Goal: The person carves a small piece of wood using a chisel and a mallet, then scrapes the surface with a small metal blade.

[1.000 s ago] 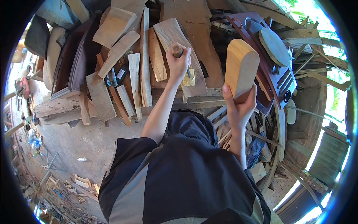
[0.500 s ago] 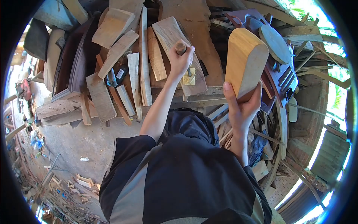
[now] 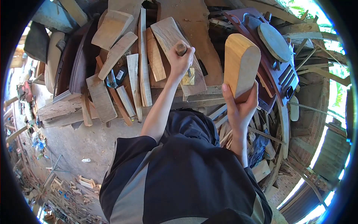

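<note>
My left hand [image 3: 182,62] is closed round a chisel [image 3: 181,49], its wooden handle end facing up at me. The short visible blade points down onto a small pale-yellow wood piece [image 3: 188,79], which lies on a wide board [image 3: 167,33] on the bench. To the right, my right hand [image 3: 240,109] grips the lower end of a thick wooden block [image 3: 241,63] with a rounded top. The block is raised upright, apart from the chisel. My right palm is partly hidden behind the block's lower end.
Left of the chisel lie several wood offcuts [image 3: 113,29] and long strips [image 3: 144,59]. A black-and-blue tool [image 3: 119,74] sits among them. On the right stands dark red furniture [image 3: 274,82] with a round wooden disc [image 3: 274,42]. Scrap wood [image 3: 87,182] litters the floor.
My right hand and the wooden block have come slightly down and to the left. My left hand with the chisel has stayed almost in place.
</note>
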Motion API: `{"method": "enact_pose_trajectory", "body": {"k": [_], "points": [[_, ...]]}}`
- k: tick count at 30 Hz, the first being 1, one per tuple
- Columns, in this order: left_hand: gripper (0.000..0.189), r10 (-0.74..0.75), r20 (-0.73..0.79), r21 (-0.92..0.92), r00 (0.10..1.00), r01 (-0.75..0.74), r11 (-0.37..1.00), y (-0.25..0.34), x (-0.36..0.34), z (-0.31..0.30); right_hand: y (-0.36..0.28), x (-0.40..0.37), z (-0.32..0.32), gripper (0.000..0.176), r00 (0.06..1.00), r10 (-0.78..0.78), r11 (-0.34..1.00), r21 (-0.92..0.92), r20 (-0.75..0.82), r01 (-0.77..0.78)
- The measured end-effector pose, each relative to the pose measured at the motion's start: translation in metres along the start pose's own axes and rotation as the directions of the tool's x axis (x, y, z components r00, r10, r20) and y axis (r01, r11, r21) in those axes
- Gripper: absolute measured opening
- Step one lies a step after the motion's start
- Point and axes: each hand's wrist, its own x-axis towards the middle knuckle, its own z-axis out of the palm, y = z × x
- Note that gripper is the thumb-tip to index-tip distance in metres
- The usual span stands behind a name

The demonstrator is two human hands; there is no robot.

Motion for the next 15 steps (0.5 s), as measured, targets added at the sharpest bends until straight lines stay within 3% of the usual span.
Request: {"method": "enact_pose_trajectory", "body": {"k": [15], "points": [[0.021,0.011,0.021,-0.007,1.000,-0.011,1.000,-0.001,-0.001,0.001,0.012,-0.002,-0.001,0.052,1.000,-0.001,0.998,-0.067,0.020,0.002]]}}
